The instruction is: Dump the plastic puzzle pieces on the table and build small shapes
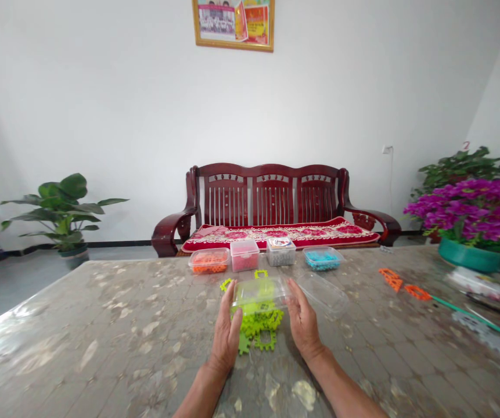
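Hands on either side of a clear plastic box: left hand and right hand hold its two sides, palms facing inward. Lime-green interlocking pieces spill beneath it onto the table. Beyond the fingertips stand four small tubs; a clear lid lies just right.

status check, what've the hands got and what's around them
Left hand and right hand clasp the clear box, tipped over green pieces. Lid lies just right. Four small tubs behind.
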The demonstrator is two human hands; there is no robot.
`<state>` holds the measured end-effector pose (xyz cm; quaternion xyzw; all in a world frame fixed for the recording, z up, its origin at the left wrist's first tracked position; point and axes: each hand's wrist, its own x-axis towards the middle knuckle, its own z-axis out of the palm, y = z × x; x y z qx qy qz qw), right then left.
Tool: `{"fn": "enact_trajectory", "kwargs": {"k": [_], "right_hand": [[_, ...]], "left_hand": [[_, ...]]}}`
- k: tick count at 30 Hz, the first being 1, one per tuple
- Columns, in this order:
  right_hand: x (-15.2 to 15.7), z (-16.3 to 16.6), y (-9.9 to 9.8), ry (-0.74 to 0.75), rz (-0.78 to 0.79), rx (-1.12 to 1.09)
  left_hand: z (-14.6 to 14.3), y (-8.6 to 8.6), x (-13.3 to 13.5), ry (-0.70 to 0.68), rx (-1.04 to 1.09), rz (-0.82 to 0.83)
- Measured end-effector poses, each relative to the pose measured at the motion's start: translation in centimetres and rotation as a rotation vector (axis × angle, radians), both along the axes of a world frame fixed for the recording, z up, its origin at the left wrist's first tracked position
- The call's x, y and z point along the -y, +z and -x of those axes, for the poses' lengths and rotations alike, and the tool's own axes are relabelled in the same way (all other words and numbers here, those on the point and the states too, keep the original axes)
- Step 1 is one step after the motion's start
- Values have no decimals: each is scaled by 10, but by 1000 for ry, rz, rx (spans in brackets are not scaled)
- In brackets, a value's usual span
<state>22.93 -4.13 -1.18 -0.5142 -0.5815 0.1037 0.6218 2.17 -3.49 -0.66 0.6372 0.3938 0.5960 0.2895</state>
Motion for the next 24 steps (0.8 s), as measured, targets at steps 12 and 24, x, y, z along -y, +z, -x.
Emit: {"fn": "enact_trajectory", "kwargs": {"k": [12, 24], "right_hand": [[-1, 1, -1, 32, 87, -74], [-5, -1, -7, 54, 120, -67]], "left_hand": [[-1, 2, 1, -9, -11, -18], [0, -2, -2, -7, -42, 34]]}}
